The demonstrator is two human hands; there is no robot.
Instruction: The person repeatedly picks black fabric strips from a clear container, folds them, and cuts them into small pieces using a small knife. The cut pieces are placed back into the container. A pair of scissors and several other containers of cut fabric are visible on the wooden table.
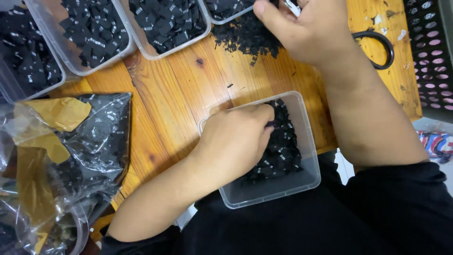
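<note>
My left hand (236, 139) reaches into a clear plastic tub (309, 177) at the near table edge, its fingertips pinched on small black fabric labels (283, 151) piled inside. My right hand (306, 30) is raised at the top of the view over a loose heap of black labels (243, 38) on the wooden table (170, 89). It grips something thin and pale at its fingertips, mostly cut off by the frame. Black scissors (382, 47) lie on the table just right of that wrist.
Several clear tubs (141, 47) filled with black labels line the far edge. A clear plastic bag (99, 137) of labels with brown paper scraps sits at the left. A perforated black panel (432, 52) stands at the right past the table edge.
</note>
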